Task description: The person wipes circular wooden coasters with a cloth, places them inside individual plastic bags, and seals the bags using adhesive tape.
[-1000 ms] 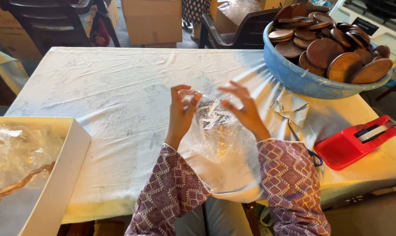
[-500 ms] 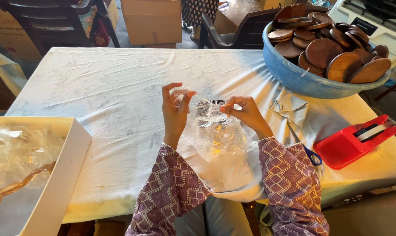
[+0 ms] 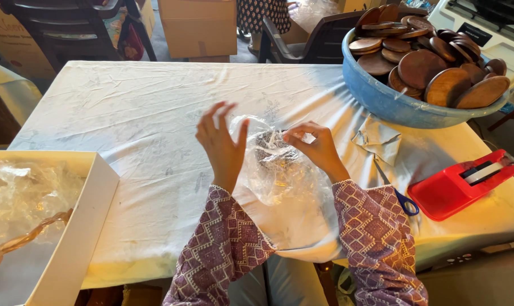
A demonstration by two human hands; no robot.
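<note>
Plastic bag (image 3: pixel 279 170), clear and crinkled, lies on the desk (image 3: pixel 126 124) near its front edge, at the centre of the view, with a dark round thing inside that I cannot identify through the film. Its long axis runs from 6 o'clock to 12 o'clock: the wide body is toward the person, and the gathered mouth points away, toward 12 o'clock. The right hand (image 3: pixel 316 148) pinches the mouth of the bag between thumb and fingers. The left hand (image 3: pixel 223 144) is released, its fingers spread and raised, just beside the left side of the bag; I cannot tell if the thumb touches the film.

Around the bag, the desk carries a white wrinkled cloth. At 2 o'clock from the bag stands a blue basin (image 3: pixel 381 96) filled with brown wooden discs (image 3: pixel 438 68). Between the basin and the right hand lies a small folded piece of pale cloth or paper (image 3: pixel 379 139). At 3 o'clock, near the desk edge, rests a red tape dispenser (image 3: pixel 461 184), and scissors with a blue handle (image 3: pixel 401 198) lie between it and the right sleeve. At 8 o'clock is an open white box (image 3: pixel 70 238) with clear plastic and a thin brown strip inside. Behind the desk, at 12 o'clock, stand dark chairs (image 3: pixel 70 28) and cardboard boxes (image 3: pixel 197 25). Nothing lies between the hands and the bag.
</note>
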